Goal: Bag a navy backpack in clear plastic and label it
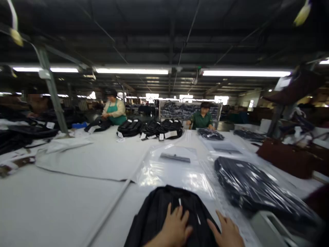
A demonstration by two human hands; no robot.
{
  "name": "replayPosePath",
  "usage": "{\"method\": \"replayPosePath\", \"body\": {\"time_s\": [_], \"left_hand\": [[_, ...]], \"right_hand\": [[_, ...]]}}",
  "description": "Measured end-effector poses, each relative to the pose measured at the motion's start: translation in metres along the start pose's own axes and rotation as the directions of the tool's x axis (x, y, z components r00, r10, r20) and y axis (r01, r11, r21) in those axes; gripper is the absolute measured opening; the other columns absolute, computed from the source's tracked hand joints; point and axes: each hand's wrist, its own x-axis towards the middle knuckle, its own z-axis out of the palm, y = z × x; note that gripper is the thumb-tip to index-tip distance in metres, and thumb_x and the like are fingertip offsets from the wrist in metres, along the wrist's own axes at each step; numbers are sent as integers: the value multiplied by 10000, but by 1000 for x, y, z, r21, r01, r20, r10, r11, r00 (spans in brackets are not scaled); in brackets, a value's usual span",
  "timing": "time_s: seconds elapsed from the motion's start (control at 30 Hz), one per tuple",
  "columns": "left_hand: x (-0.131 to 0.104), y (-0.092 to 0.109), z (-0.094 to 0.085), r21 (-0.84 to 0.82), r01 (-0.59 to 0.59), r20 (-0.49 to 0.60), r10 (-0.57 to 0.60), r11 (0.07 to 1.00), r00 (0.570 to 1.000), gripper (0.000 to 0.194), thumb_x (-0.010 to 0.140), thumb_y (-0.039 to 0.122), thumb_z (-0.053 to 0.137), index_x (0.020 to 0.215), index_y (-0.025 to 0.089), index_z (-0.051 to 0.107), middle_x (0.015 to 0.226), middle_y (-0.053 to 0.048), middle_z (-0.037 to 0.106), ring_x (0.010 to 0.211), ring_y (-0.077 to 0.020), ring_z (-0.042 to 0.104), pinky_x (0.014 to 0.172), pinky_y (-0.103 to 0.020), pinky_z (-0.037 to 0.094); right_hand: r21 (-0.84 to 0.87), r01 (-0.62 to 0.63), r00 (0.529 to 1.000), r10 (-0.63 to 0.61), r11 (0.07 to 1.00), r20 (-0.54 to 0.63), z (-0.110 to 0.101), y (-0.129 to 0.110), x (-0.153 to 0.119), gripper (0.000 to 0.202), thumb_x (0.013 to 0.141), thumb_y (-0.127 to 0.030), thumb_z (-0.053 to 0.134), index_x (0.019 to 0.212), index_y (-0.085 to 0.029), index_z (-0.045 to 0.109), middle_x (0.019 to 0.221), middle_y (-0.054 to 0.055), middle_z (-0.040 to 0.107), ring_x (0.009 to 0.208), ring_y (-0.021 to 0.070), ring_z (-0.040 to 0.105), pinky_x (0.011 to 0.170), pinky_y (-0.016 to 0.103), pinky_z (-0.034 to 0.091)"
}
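Black backpack [167,212] on near surface [51,206]: left hand [176,224] and right hand [228,233] open, pressing flat; judged best smoothed evenly.

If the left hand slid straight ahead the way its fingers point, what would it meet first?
Probably the far edge of the black fabric backpack under the left hand, then the clear flat plastic bag beyond it; depth is uncertain.
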Motion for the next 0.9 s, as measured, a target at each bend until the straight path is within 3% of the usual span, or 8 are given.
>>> {"method": "replayPosePath", "body": {"time_s": [0.07, 0.2, 0.37, 0.5, 0.63, 0.77, 0.83, 0.9], "left_hand": [[-7, 5, -4, -49, 12, 13, -11, 999, 1000, 580, 933, 520, 180, 1371, 191, 370, 1388, -184, 399, 1277, -311, 373, 1056, -607, 175], [-7, -8, -2, -92, 8, 64, -2, 996, 998, 568, 939, 514, 214, 1394, 186, 302, 1437, -182, 316, 1314, -316, 295, 1058, -610, 60], [-15, -19, -3, -43, 26, 68, -23, 999, 997, 554, 943, 504, 230, 1395, 193, 300, 1432, -176, 327, 1307, -318, 306, 1053, -607, 81], [-16, -15, -4, -24, 53, 65, -52, 998, 997, 540, 949, 473, 235, 1404, 186, 281, 1444, -176, 305, 1314, -320, 292, 1057, -610, 68], [-19, -16, -23, -39, 58, 127, -53, 998, 991, 505, 938, 362, 335, 1400, 164, 296, 1456, -182, 276, 1326, -322, 275, 1064, -592, 151], [-59, -13, -52, -85, 15, 151, -2, 996, 989, 542, 931, 355, 354, 1436, 237, 198, 1500, -134, 162, 1355, -371, 137, 1029, -637, 216], [-91, -5, -55, -178, -136, 198, 171, 975, 965, 557, 925, 430, 371, 1430, 363, 145, 1512, -78, 111, 1348, -413, 98, 978, -729, 177], [-119, 5, -47, -242, -196, 252, 257, 950, 933, 477, 957, 329, 284, 1404, 445, 161, 1482, -44, 231, 1332, -401, 197, 951, -760, 191]], "right_hand": [[85, -50, 981, 33, 995, 192, -6, 2, -21, 654, 813, -533, 410, 1279, -76, 450, 1090, 211, 608, 1039, 335, 580, 858, 440, 455], [128, -132, 985, 115, 983, 127, 4, -17, -44, 691, 820, -504, 438, 1369, -108, 297, 1132, 193, 583, 1056, 322, 567, 858, 417, 436], [22, -102, 991, 99, 995, 89, 6, -43, -43, 635, 871, -447, 378, 1364, -53, 313, 1181, 276, 530, 1079, 387, 538, 850, 487, 419], [-32, 168, 985, -166, 985, 48, -6, -70, -38, 586, 878, -404, 382, 1350, -58, 362, 1449, 237, 280, 1345, 352, 249, 1062, 494, 240], [67, 355, 892, -359, 933, 275, 7, -92, -49, 605, 909, -453, 262, 1391, -89, 311, 1481, 156, 260, 1371, 274, 226, 1106, 458, 212], [-15, 406, 878, -385, 914, 285, 27, -92, -62, 577, 905, -425, 289, 1392, -118, 319, 1486, 124, 232, 1383, 266, 181, 1127, 479, 165], [-42, 413, 879, -385, 910, 282, 31, -88, -63, 566, 900, -409, 308, 1390, -126, 324, 1481, 120, 235, 1378, 268, 195, 1123, 478, 194], [-60, 420, 883, -392, 906, 257, 35, -83, -62, 581, 890, -432, 333, 1389, -134, 329, 1477, 117, 235, 1368, 280, 220, 1114, 477, 231]]}}
